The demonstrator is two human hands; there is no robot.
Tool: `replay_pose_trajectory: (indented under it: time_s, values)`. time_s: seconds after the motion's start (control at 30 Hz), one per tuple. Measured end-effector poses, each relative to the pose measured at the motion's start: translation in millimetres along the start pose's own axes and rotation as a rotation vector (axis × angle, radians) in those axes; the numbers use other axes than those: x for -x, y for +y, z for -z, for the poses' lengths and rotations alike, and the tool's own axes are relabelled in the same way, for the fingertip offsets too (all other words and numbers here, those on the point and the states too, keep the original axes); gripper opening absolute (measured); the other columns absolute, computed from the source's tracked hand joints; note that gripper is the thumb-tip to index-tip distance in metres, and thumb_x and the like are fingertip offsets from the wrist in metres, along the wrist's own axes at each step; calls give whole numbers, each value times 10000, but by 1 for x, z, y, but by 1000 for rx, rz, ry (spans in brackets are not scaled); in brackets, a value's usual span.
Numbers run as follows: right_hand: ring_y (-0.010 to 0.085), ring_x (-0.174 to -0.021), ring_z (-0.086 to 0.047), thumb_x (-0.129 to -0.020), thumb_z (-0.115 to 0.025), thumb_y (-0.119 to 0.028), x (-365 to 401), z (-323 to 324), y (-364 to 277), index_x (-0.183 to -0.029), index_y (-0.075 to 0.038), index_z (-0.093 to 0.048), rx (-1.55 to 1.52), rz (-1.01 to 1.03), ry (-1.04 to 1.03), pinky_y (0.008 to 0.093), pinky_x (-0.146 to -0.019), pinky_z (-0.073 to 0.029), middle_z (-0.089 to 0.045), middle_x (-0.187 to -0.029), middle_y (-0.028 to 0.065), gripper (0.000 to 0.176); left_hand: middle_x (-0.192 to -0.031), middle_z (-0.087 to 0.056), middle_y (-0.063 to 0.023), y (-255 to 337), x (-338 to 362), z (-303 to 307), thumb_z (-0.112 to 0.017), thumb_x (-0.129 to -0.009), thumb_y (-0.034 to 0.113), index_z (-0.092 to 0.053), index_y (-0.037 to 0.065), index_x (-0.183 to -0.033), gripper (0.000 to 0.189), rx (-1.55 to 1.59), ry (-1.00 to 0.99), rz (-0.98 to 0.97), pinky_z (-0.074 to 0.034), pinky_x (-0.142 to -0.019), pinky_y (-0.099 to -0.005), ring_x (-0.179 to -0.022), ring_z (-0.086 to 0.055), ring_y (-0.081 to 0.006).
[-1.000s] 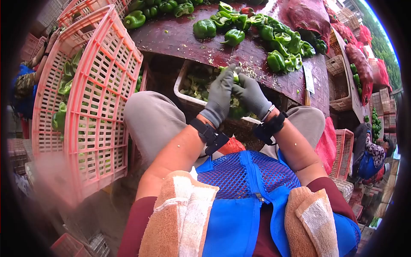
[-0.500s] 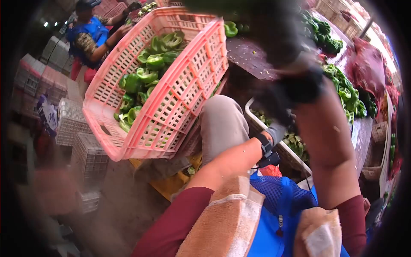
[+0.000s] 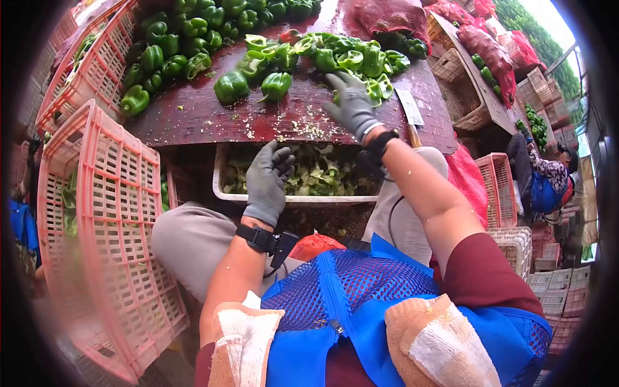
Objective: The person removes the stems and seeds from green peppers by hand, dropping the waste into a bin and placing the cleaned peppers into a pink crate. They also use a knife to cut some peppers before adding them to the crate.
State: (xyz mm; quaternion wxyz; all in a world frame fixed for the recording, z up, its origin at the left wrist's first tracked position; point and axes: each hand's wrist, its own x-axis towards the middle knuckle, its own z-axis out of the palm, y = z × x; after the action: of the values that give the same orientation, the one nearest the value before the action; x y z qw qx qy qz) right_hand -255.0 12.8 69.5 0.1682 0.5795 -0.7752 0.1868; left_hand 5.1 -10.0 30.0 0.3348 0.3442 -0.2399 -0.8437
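My right hand [image 3: 353, 106], in a grey glove, reaches over the dark red table [image 3: 193, 122] with its fingers stretched out. Its fingertips are right at the near side of a pile of cut green peppers [image 3: 373, 62]. Just right of that hand lies a knife [image 3: 409, 106] with a broad blade and wooden handle. My left hand [image 3: 265, 184], also gloved, hovers at the table's front edge with loosely bent fingers and nothing in them. Below it, a white bin [image 3: 296, 198] holds pepper cores and scraps. Two whole green peppers [image 3: 276, 86] sit between the piles, near scattered seeds.
A heap of whole green peppers [image 3: 193, 29] covers the table's far left. Pink plastic crates [image 3: 122, 219] stand at my left, peppers showing inside. Red mesh sacks [image 3: 393, 16] lie at the back. Another person [image 3: 547, 180] sits far right among crates.
My view has swung from the crate on the left round to the table. Both hands are now apart; the right reaches toward the cut peppers, the left is at the table edge.
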Motion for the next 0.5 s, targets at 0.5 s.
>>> replay_pose_trajectory:
  time_s: [0.5]
  values:
    - [133, -979, -619, -755, -734, -29, 41, 19, 1, -1351, -6, -509, -1209, -374, -337, 291, -848, -527, -659, -1112, 86, 637, -1504, -406, -119, -9, -18, -30, -686, -931, 177, -278, 48, -1536, 741, -740, -330, -655, -488, -949, -309, -1223, -508, -208]
